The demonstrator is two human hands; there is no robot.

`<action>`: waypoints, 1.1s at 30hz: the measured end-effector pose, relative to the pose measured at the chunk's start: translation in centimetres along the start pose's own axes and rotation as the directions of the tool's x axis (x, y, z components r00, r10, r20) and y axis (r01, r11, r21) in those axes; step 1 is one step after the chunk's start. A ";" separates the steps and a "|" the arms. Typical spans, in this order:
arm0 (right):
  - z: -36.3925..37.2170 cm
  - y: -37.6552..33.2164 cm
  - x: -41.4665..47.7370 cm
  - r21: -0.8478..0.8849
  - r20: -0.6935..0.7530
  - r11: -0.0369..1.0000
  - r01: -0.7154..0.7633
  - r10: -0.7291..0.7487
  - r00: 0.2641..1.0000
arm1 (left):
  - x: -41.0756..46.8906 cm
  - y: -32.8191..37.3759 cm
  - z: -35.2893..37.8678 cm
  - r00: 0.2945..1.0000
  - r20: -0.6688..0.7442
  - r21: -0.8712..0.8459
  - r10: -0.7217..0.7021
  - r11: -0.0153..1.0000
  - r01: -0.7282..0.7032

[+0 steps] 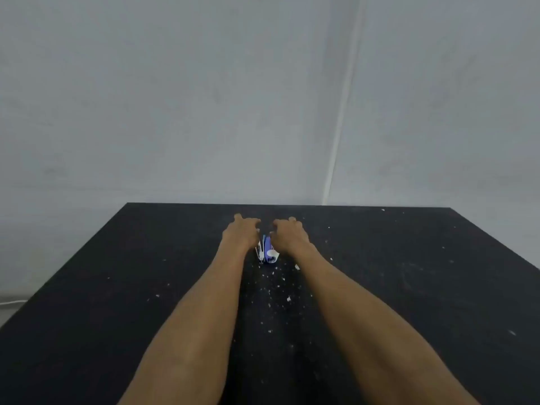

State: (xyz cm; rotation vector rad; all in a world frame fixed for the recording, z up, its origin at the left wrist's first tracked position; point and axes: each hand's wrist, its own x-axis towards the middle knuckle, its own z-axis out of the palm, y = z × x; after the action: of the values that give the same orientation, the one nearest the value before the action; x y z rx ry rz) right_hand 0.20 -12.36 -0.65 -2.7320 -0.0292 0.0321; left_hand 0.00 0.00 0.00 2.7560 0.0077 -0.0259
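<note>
A small blue and white object (pixel 268 252), perhaps a crumpled wrapper or packet, sits far out on the black table (pixel 117 273). My left hand (pixel 241 232) lies just left of it and my right hand (pixel 287 232) just right of it, both arms stretched forward. The fingers of both hands bend down on the far side of the object. The hands seen from behind hide the fingertips, so whether they grip the object is unclear.
Small white crumbs and scraps (pixel 274 287) are scattered over the table between my forearms and to the right. A pale wall (pixel 204 97) rises just behind the table's far edge. A white cable (pixel 11 303) lies on the floor at left.
</note>
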 end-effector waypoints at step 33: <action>2.8 0.8 -1.3 0.731 -0.135 0.645 -0.222 0.455 0.880 | -0.3 -2.1 3.5 0.912 -0.133 -0.714 -0.388 0.675 0.183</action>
State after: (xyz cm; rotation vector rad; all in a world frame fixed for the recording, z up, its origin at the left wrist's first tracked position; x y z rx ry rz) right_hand -1.13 -12.02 -3.51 -1.8993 0.5021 -0.2346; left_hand -0.37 0.59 -4.05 1.9478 0.4460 0.2331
